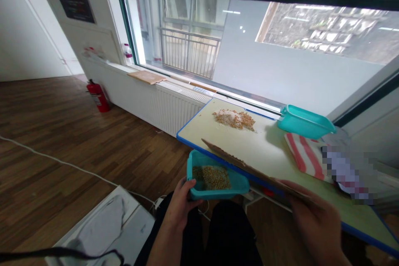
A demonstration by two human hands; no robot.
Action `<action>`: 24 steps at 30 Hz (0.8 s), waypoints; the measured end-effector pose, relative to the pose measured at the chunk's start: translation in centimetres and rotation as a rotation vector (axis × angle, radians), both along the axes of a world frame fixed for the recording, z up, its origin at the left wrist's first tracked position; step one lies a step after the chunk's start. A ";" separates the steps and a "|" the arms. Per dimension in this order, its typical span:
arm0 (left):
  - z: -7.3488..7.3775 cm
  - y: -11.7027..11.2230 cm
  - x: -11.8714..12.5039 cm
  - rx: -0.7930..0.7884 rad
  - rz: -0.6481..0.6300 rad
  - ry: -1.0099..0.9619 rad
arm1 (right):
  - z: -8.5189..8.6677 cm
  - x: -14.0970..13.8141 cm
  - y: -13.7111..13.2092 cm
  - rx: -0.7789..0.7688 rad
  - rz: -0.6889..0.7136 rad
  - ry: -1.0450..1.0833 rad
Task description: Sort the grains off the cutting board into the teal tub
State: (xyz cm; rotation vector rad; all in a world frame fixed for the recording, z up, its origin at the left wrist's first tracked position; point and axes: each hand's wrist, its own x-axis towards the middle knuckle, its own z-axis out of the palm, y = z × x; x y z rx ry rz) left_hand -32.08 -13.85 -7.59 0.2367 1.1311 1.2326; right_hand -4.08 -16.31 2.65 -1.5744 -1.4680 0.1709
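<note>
My left hand (181, 201) grips the near left rim of a teal plastic bin (240, 181), thumb over the edge. Inside the bin lie yellowish-brown grains or beans (216, 177), too small to name exactly. The bin is held just below the table's near edge, above my lap. My right hand (318, 220) is closed on the right end of a long thin piece of cardboard (226, 156), which slants across the front edge of the table (264, 149). Beyond the cardboard, a pile of orange-tan kernels mixed with white grains (235, 119) is spread on the tabletop.
A second teal bin (307, 120) stands at the table's back right, beside a red-and-white striped cloth (307, 153) and a blurred-out item (347, 174). A radiator (174, 110) runs under the window. A white cable (62, 162) crosses the floor; a fire extinguisher (98, 96) stands left.
</note>
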 end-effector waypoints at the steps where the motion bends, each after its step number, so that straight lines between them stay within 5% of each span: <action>1: -0.2 0.0 0.0 -0.002 0.004 0.003 | 0.0 -0.1 -0.2 -0.002 0.016 -0.004; 7: -0.9 0.0 0.1 0.010 0.010 0.009 | 0.4 -0.1 -0.5 0.015 0.023 -0.003; 24: 0.3 -0.3 -0.1 0.021 0.001 0.001 | 0.6 0.9 -2.1 0.042 0.003 -0.057</action>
